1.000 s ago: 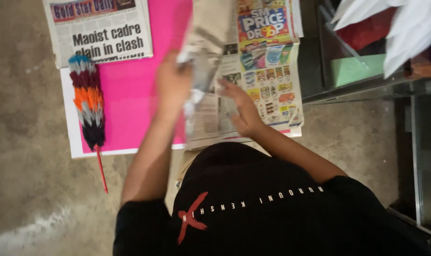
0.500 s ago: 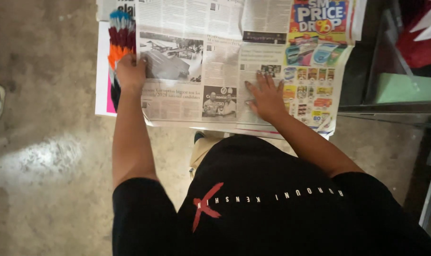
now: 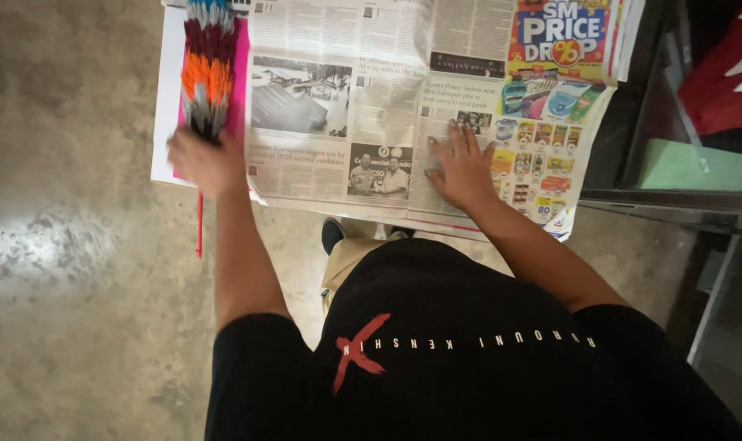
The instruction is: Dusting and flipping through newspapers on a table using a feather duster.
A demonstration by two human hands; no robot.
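The left hand (image 3: pixel 203 161) grips the striped duster (image 3: pixel 207 69), its long axis pointing away, while the right hand (image 3: pixel 462 167) presses flat, fingers spread, on the newspaper (image 3: pixel 346 106).

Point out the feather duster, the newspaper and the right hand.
feather duster (image 3: pixel 208 77): head view, on the orange band of feathers.
newspaper (image 3: pixel 338 106): head view, on the opened left page.
right hand (image 3: pixel 463 167): head view, on the back of the hand, flat on the newspaper.

Black short-sleeved shirt (image 3: pixel 485 351), red mark, pale lettering; khaki trousers (image 3: pixel 348 260).
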